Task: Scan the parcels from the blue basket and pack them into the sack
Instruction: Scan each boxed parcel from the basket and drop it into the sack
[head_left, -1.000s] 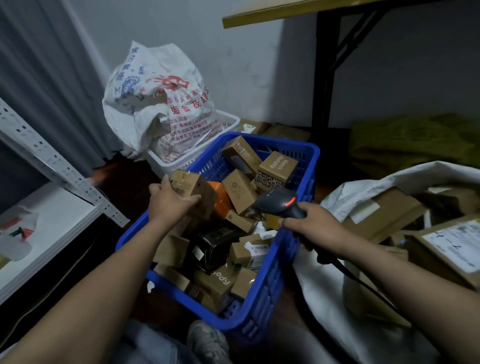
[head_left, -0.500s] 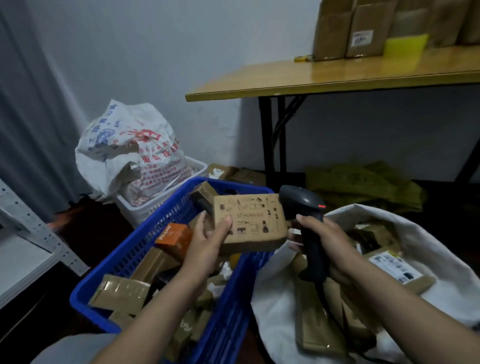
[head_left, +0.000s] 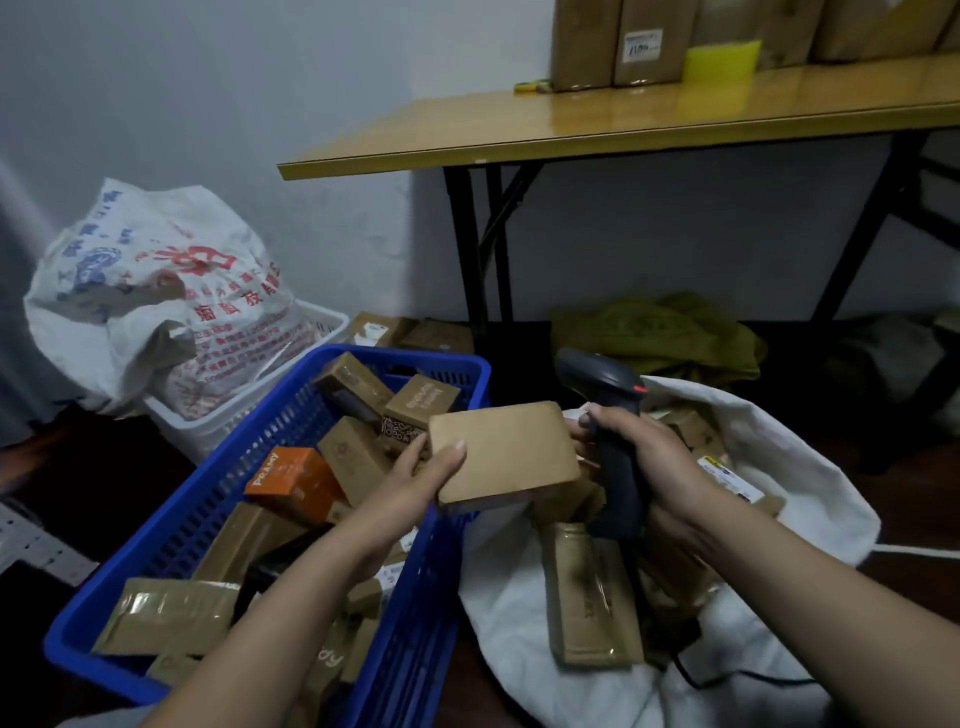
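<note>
Centrally, plain brown parcel (head_left: 504, 454) held roughly level over the right rim of the blue basket (head_left: 197, 519), just beside the white sack (head_left: 810, 467). Left hand (head_left: 421, 478) pinches its near-left corner, thumb on top, fingers beneath. Right hand (head_left: 644, 462) wrapped round the grip of a black scanner (head_left: 613, 410), close against the parcel's right edge. Basket and sack both hold cartons. Wooden table (head_left: 571, 130) behind.

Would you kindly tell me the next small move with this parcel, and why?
Probably rotate the parcel in the left hand until a label faces the scanner in the right hand; its visible face is plain brown, no barcode.
</note>
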